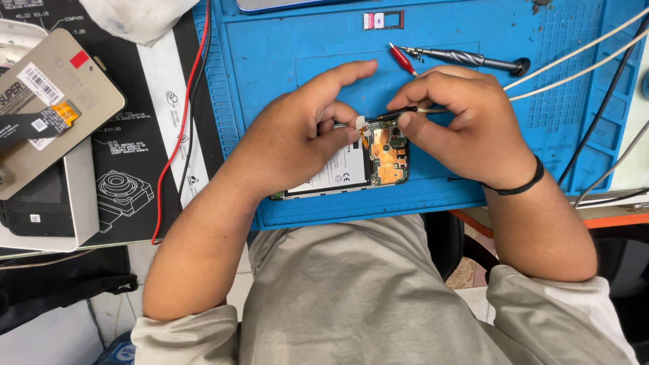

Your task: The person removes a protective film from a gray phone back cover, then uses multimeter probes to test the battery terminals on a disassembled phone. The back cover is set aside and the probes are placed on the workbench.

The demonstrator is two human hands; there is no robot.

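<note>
Head view looks straight down on an opened phone (351, 169) lying flat on a blue work mat (473, 40), its long axis running left to right, the white battery toward the left and the orange-and-green circuit board at its right end. Both hands meet over that board end. The left hand (304, 138) rests on the phone from the left, thumb and forefinger pinched shut on a small pale tab at the board's upper left corner. The right hand (460, 118) comes in from the right, fingers closed around thin black tweezers (399, 110) whose tip points left toward that same tab, so the tool lies nearly along the phone's long axis and just above the board. The two hands nearly touch there; the right one is the nearer to the board itself. Farther up the mat, well apart, lie a red-handled pick (403, 58), a dark screwdriver (466, 59) and a small card tray (383, 20). Pale cables (574, 57) run off from behind the right hand toward the upper right. A red wire (177, 135) follows the mat's left edge
</note>
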